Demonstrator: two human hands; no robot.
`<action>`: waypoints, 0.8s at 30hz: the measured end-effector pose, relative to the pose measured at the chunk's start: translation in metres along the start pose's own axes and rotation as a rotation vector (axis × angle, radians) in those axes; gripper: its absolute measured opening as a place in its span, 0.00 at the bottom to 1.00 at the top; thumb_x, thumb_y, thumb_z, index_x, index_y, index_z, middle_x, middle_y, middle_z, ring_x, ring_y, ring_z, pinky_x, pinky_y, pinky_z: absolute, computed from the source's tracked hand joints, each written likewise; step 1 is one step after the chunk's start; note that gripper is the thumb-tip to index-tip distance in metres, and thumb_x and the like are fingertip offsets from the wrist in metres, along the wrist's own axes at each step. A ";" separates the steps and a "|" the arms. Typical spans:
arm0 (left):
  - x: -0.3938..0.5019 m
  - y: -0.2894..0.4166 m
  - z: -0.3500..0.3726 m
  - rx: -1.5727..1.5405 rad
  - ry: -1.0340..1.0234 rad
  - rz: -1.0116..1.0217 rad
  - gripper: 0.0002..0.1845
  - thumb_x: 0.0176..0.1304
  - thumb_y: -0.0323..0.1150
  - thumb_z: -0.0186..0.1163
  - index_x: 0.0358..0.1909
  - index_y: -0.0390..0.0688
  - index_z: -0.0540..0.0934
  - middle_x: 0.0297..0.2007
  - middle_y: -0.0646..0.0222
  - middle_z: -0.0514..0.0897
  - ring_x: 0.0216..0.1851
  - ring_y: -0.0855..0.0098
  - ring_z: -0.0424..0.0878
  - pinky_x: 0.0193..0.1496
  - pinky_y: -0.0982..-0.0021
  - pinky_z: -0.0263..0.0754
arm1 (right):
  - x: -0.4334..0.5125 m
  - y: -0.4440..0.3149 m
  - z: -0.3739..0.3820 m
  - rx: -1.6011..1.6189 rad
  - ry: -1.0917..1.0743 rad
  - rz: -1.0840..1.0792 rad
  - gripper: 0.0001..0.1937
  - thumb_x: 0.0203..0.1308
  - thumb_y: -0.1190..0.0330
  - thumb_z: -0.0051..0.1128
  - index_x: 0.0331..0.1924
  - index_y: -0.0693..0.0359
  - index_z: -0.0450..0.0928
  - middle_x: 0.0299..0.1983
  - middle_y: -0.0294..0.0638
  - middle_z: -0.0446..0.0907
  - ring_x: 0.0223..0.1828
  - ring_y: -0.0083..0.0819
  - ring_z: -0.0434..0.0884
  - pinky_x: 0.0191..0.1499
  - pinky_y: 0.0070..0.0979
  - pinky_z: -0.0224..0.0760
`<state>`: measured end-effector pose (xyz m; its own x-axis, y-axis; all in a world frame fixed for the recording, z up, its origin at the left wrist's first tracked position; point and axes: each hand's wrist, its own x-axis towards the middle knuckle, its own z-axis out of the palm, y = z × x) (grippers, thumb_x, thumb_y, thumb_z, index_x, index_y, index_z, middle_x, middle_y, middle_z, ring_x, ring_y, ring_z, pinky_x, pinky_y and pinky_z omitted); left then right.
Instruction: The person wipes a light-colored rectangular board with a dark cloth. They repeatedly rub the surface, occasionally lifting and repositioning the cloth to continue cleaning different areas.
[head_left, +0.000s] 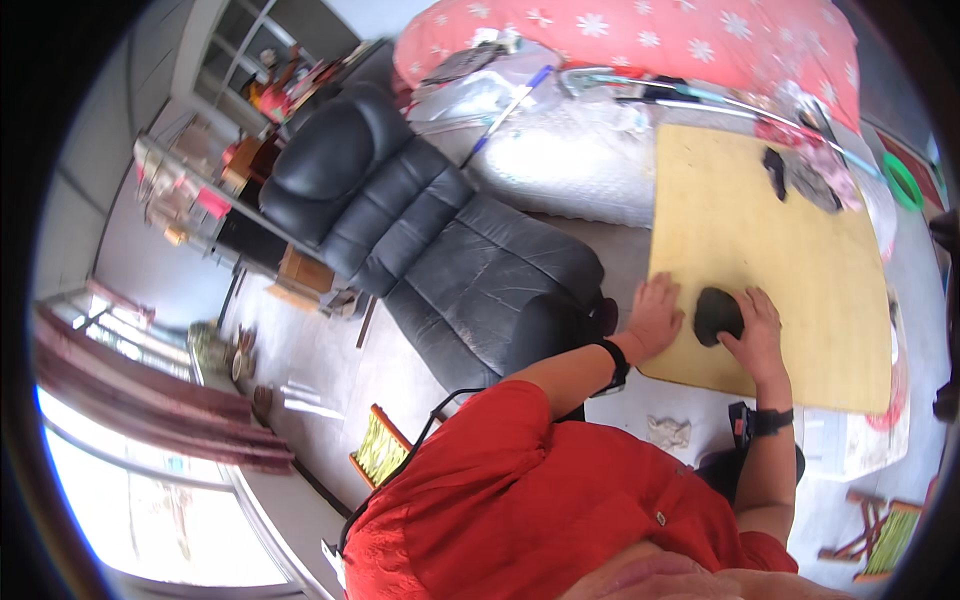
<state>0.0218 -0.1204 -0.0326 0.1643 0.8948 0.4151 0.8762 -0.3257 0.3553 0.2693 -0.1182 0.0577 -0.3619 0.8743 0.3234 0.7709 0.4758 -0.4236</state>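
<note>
A yellow wooden board (780, 262) lies before me as a tabletop. On it, towards my side, is a small dark folded or bunched cloth item (718, 316). My right hand (756, 330) rests against its right side, the thumb on its lower edge and the fingers at its upper right. My left hand (657, 319) lies flat on the board's left edge, fingers a little apart and holding nothing, with a gap between it and the dark item. At the board's far right lie a small black cloth piece (775, 174) and a crumpled grey cloth (814, 180).
A black leather recliner (465, 277) stands to the left. Beyond the board are a plastic-covered surface (570, 157), poles (735, 101) and a pink flowered cover (630, 30). A green ring-shaped object (902, 182) is at right. Folding stools (381, 448) stand on the floor nearby.
</note>
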 end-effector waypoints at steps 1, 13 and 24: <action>-0.001 0.000 -0.002 -0.040 -0.012 -0.010 0.30 0.65 0.38 0.61 0.66 0.36 0.71 0.70 0.44 0.65 0.75 0.45 0.58 0.76 0.43 0.50 | 0.003 0.002 0.002 -0.004 -0.019 -0.002 0.42 0.40 0.67 0.79 0.66 0.61 0.73 0.68 0.57 0.71 0.72 0.55 0.67 0.75 0.48 0.58; -0.002 -0.002 -0.004 -0.099 -0.044 -0.050 0.31 0.65 0.39 0.62 0.66 0.35 0.71 0.72 0.46 0.63 0.77 0.46 0.55 0.78 0.43 0.48 | 0.015 -0.003 0.020 -0.052 -0.233 0.233 0.37 0.42 0.59 0.79 0.60 0.61 0.77 0.51 0.51 0.82 0.53 0.53 0.82 0.57 0.46 0.76; 0.002 -0.001 -0.003 -0.066 -0.016 -0.044 0.30 0.64 0.39 0.62 0.66 0.37 0.72 0.70 0.47 0.66 0.75 0.45 0.59 0.75 0.43 0.52 | 0.005 -0.024 0.030 -0.132 -0.086 0.125 0.38 0.41 0.55 0.80 0.58 0.64 0.77 0.47 0.53 0.82 0.50 0.51 0.82 0.54 0.45 0.77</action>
<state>0.0200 -0.1195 -0.0291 0.1338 0.9132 0.3849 0.8513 -0.3048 0.4272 0.2329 -0.1221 0.0438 -0.2981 0.9335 0.1991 0.8726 0.3511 -0.3396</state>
